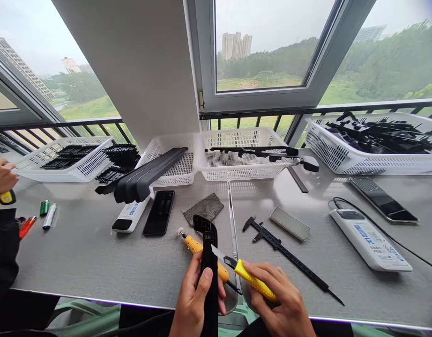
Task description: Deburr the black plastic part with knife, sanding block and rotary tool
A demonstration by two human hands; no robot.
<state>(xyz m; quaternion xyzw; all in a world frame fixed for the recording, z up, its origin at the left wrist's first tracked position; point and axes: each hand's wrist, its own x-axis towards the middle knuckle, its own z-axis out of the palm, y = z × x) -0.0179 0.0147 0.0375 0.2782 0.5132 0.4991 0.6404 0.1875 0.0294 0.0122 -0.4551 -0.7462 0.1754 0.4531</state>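
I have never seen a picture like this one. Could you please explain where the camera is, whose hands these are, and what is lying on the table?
The camera is worn on a person's head and looks forward and down, so the two hands at the bottom are the wearer's own. The left hand grips a long black plastic part standing upright. The right hand holds a yellow-handled utility knife, its blade touching that part. Another person's hand shows at the far left edge.

On the grey table lie a second yellow-handled tool, a grey cloth, a black sliding caliper, two dark phones, a silver phone and two white bar-shaped devices. Behind them stand white plastic baskets holding more black parts, before a window.
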